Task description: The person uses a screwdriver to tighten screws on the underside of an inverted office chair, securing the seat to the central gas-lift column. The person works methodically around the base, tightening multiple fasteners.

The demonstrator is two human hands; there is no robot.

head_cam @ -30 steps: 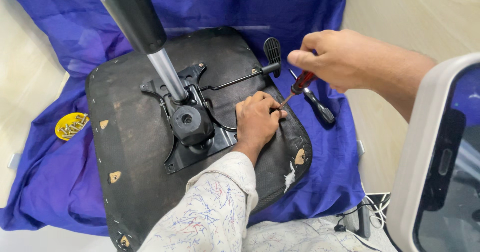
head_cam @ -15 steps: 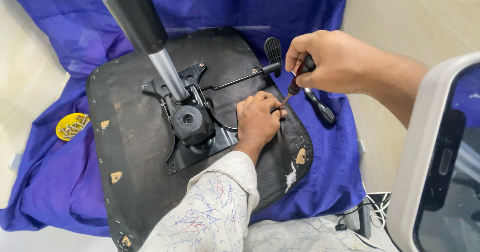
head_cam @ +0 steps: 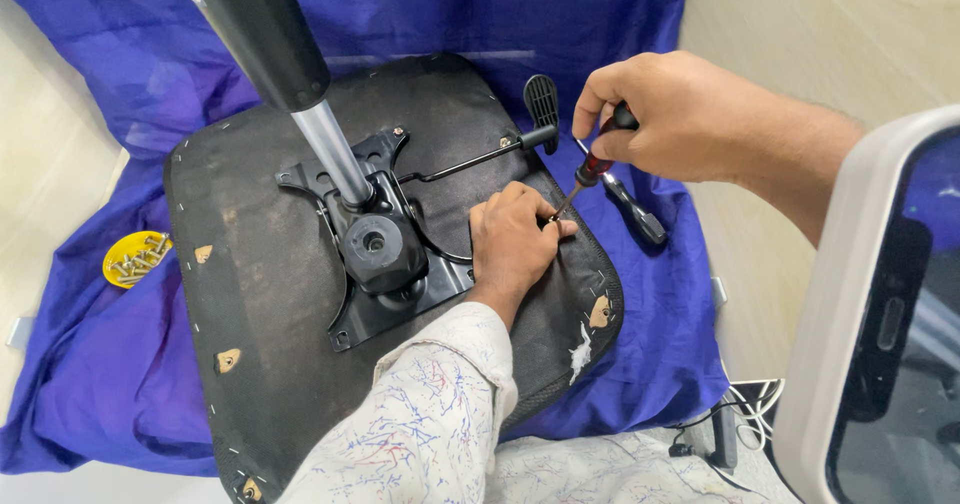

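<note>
Compared with half a second ago, the right hand [head_cam: 665, 114] sits at nearly the same spot above the seat edge, fist closed round the red-and-black handle of the screwdriver [head_cam: 590, 171]; the shaft now slants down-left a little more steeply, tip meeting the fingertips of the left hand [head_cam: 512, 244]. The left hand has not shifted: it lies knuckles-up on the upturned chair seat [head_cam: 260, 264], fingers curled and pinched together at the tool tip; whatever they pinch is too small to make out. Seat rests underside-up on a blue cloth [head_cam: 120, 364] spread over the floor. Bolted to its middle is a black metal plate [head_cam: 385, 264] from which the chrome and black column [head_cam: 275, 54] rises toward the camera, cutting off the view of the seat's far-left part. A lever with a black paddle [head_cam: 541, 104] runs from the plate to just under the right hand. A second screwdriver [head_cam: 632, 209] lies on the cloth beside the seat. A yellow dish of screws [head_cam: 135, 257] sits on the cloth, well left. White-framed panel [head_cam: 850, 334] fills the right edge, cut off by the frame.
</note>
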